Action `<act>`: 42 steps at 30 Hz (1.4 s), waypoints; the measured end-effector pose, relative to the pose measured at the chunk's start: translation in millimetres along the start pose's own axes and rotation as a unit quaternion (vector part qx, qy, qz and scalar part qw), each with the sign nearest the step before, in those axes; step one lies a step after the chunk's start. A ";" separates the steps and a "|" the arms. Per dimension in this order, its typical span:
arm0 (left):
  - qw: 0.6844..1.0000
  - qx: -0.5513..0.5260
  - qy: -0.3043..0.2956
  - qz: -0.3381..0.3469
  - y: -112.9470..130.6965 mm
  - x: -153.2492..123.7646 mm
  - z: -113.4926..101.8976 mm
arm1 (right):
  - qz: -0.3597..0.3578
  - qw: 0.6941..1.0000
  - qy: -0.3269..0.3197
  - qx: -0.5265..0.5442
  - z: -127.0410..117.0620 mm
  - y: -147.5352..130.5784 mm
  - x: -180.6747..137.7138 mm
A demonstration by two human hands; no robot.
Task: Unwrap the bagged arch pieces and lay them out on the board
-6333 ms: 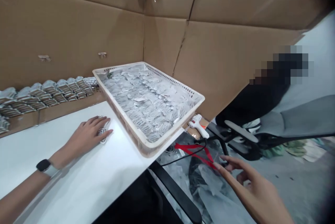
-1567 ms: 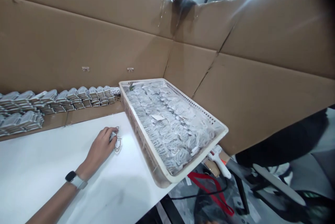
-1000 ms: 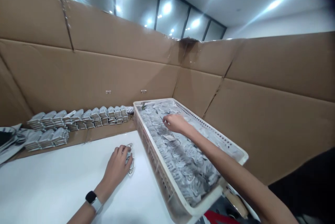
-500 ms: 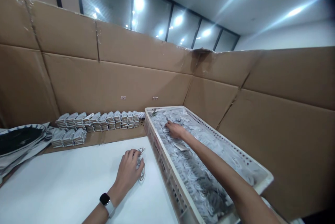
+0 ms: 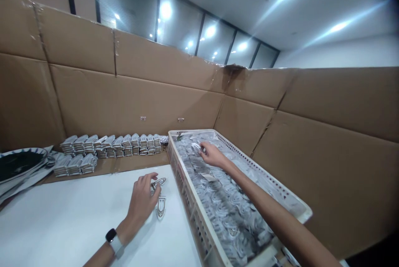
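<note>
My left hand (image 5: 141, 196) is over the white tabletop (image 5: 102, 217), its thumb and fingers curled round a white, dark-edged, pointed patch (image 5: 160, 182). Just below its fingertips lies a second shield-shaped patch (image 5: 161, 208), flat on the white surface. Over the far part of a white plastic crate (image 5: 185, 194), my right hand (image 5: 213, 154) pinches a white patch (image 5: 196, 147) between thumb and fingers. The crate holds a great many similar pale patches, many of them blurred. Part of the crate's contents is hidden behind my right forearm.
Stacks of patches (image 5: 116, 146) stand in rows along the back, on a cardboard strip. At far left, a round dark-centred piece (image 5: 21, 163) lies on layered sheets. Tall cardboard walls (image 5: 162, 100) enclose the back and right side. A pale card (image 5: 208, 177) lies in the crate.
My right hand has lifted slightly, and a white patch now shows in its fingers. My left hand has shifted up off the lower patch, which is now uncovered. The view has turned slightly.
</note>
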State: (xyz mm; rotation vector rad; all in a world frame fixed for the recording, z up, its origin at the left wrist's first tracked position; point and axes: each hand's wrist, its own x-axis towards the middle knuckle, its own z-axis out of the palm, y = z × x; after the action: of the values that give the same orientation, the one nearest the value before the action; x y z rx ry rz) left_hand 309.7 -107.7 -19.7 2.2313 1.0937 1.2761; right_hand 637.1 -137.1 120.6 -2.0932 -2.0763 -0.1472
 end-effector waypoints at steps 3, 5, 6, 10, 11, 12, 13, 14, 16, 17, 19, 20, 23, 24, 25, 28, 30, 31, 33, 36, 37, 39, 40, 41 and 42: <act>0.991 -0.121 -0.005 -0.063 33.4 19.0 -18.0 | -0.023 0.965 0.006 0.261 -15.0 -22.5 -24.2; 0.963 -0.239 -0.029 -0.123 61.2 30.5 -28.3 | -0.055 0.892 -0.021 0.448 -23.8 -42.7 -39.3; 0.942 -0.301 -0.050 -0.142 74.6 34.9 -31.8 | -0.073 0.859 -0.039 0.505 -27.7 -53.0 -45.6; 0.819 -0.523 -0.135 -0.195 110.9 41.0 -33.5 | -0.120 0.784 -0.085 0.604 -35.7 -84.4 -60.4; 0.798 -0.551 -0.137 -0.202 114.7 40.1 -31.8 | -0.119 0.777 -0.088 0.612 -34.8 -88.4 -61.9; 0.787 -0.567 -0.127 -0.208 116.8 38.9 -29.8 | -0.113 0.774 -0.089 0.616 -32.6 -91.0 -62.7; 0.782 -0.575 -0.109 -0.215 117.3 37.6 -27.8 | -0.101 0.776 -0.085 0.617 -29.3 -92.4 -63.0; 0.781 -0.576 -0.084 -0.225 116.7 36.5 -25.8 | -0.086 0.778 -0.076 0.617 -25.0 -93.0 -62.8; 0.780 -0.573 -0.036 -0.251 113.6 35.1 -22.2 | -0.049 0.782 -0.037 0.621 -15.2 -92.8 -61.9; 0.779 -0.569 -0.019 -0.264 111.9 34.8 -20.6 | -0.032 0.782 -0.014 0.622 -10.5 -92.7 -61.4; 0.779 -0.561 -0.013 -0.279 109.3 34.4 -17.6 | -0.004 0.783 0.029 0.621 -2.9 -93.0 -60.7; 0.781 -0.558 -0.019 -0.281 108.8 34.1 -16.3 | 0.006 0.787 0.041 0.615 -0.4 -93.4 -60.7; 0.783 -0.556 -0.035 -0.277 110.2 31.8 -13.5 | 0.008 0.811 0.051 0.582 2.2 -94.4 -61.8; 0.781 -0.558 -0.036 -0.278 111.2 30.7 -13.2 | 0.003 0.821 0.059 0.568 1.8 -94.5 -62.3; 0.776 -0.564 -0.035 -0.281 112.4 29.5 -13.2 | -0.002 0.831 0.070 0.551 0.8 -94.4 -62.7; 0.723 -0.621 -0.038 -0.299 116.0 26.3 -14.7 | -0.012 0.861 0.120 0.494 -5.3 -93.9 -63.9; 0.653 -0.684 -0.048 -0.321 119.0 24.6 -15.6 | -0.026 0.879 0.158 0.448 -11.4 -94.6 -65.0; 0.615 -0.711 -0.056 -0.336 120.9 23.8 -15.5 | -0.037 0.887 0.177 0.425 -14.6 -95.4 -65.8; 0.553 -0.743 -0.066 -0.370 126.2 21.9 -13.6 | -0.068 0.899 0.196 0.385 -19.8 -97.6 -67.9; 0.503 -0.764 -0.068 -0.399 136.5 18.1 -6.2 | -0.111 0.909 0.195 0.350 -22.4 -101.5 -71.9; 0.493 -0.768 -0.064 -0.404 139.9 16.5 -3.0 | -0.117 0.910 0.199 0.345 -21.9 -102.5 -73.0; 0.485 -0.768 -0.047 -0.415 145.1 13.0 3.3 | -0.125 0.910 0.206 0.336 -20.9 -103.3 -74.0; 0.488 -0.763 -0.035 -0.423 146.3 11.0 6.0 | -0.127 0.911 0.209 0.332 -21.5 -103.1 -73.7; 0.495 -0.754 -0.025 -0.432 146.2 8.6 8.0 | -0.129 0.912 0.212 0.326 -23.6 -102.2 -72.8; 0.505 -0.742 -0.015 -0.441 144.5 5.9 9.0 | -0.127 0.912 0.223 0.319 -27.8 -100.8 -71.9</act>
State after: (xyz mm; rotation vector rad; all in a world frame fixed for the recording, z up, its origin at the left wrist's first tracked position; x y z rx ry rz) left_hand 384.3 -195.5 68.4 0.2215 0.4286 0.8871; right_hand 537.2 -213.0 139.7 -1.2645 -1.7797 0.0220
